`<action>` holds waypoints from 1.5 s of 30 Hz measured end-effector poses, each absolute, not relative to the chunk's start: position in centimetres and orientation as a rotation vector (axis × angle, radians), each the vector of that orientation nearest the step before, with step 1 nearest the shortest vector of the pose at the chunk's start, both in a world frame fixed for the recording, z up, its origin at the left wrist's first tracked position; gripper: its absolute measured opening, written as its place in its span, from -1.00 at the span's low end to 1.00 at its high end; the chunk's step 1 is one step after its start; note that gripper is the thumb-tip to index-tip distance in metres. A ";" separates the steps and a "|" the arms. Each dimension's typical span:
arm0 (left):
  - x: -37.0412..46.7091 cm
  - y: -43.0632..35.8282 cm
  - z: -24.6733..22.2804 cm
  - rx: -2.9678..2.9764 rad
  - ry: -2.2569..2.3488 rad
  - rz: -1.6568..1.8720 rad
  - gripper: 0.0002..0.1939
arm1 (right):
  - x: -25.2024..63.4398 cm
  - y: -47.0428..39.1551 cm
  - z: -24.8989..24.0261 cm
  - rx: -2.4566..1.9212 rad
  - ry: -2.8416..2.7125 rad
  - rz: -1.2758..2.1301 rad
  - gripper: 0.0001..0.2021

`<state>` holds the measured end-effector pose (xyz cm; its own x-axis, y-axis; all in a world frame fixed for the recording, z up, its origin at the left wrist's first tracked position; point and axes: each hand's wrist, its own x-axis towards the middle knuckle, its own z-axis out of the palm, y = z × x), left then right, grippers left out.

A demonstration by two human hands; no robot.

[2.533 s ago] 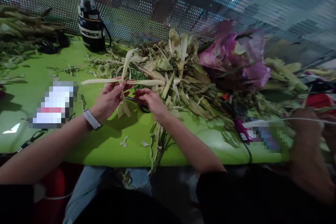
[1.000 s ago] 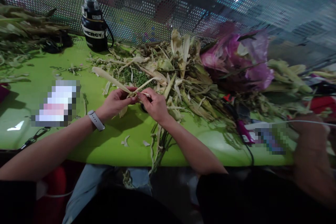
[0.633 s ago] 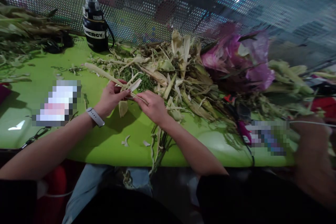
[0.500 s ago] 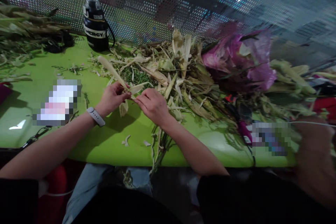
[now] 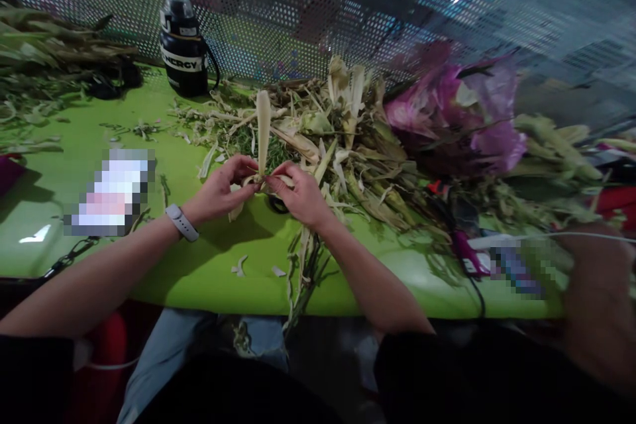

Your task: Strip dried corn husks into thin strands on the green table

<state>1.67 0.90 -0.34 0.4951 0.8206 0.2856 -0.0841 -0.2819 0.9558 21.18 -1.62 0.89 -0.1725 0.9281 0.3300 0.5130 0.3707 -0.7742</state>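
Both hands meet above the green table (image 5: 199,271), pinching a pale strip of dried husk (image 5: 264,129) at its base; the strip points up. My left hand (image 5: 226,189), with a pale band (image 5: 181,222) on the wrist, has its thumb and fingers closed on the husk's left side. From the right, my right hand (image 5: 301,195) closes its fingertips on the same piece. A dark round thing (image 5: 277,204) shows just under my right fingers; I cannot make out what it is. Behind the hands lies a heap of dry husks and green stalks (image 5: 372,172).
A dark bottle (image 5: 183,50) stands at the back left, a blurred phone (image 5: 112,192) lies left. At right are a pink plastic bag (image 5: 457,116), another phone (image 5: 517,268) with a cable, and another person's arm (image 5: 596,291). Stems (image 5: 303,278) hang over the front edge.
The husk strip has swung from leaning left to upright. My left hand has shifted slightly right, and the two hands are closer together. The dark round thing has come into view.
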 end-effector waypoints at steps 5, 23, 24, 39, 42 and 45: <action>1.4 1.0 -0.1 1.464 0.659 0.981 -0.77 | 20.8 -1.6 1.2 -1.218 -1.458 1.291 -0.60; 1.9 0.8 -0.2 1.261 0.656 0.920 -0.60 | 20.0 -1.4 0.0 -1.114 -1.275 1.485 -0.55; 1.9 0.8 -0.2 1.236 0.649 0.905 -0.60 | 20.1 -1.4 0.0 -1.102 -1.278 1.501 -0.55; 2.2 0.8 -0.4 1.059 0.718 0.944 -0.65 | 20.2 -1.3 -0.3 -1.081 -1.545 1.229 -0.68; 2.1 0.9 -0.3 1.124 0.718 0.931 -0.66 | 20.6 -1.2 -0.3 -1.121 -1.664 1.059 -0.67; 1.9 1.0 -0.2 1.124 0.712 0.883 -0.67 | 20.9 -1.1 -0.4 -1.158 -1.885 0.655 -0.71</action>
<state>1.95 1.03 -0.21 0.4824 0.8747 -0.0463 -0.2312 0.1781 0.9565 20.95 -1.14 -0.41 -0.2504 0.8959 0.3669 0.4751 0.4440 -0.7597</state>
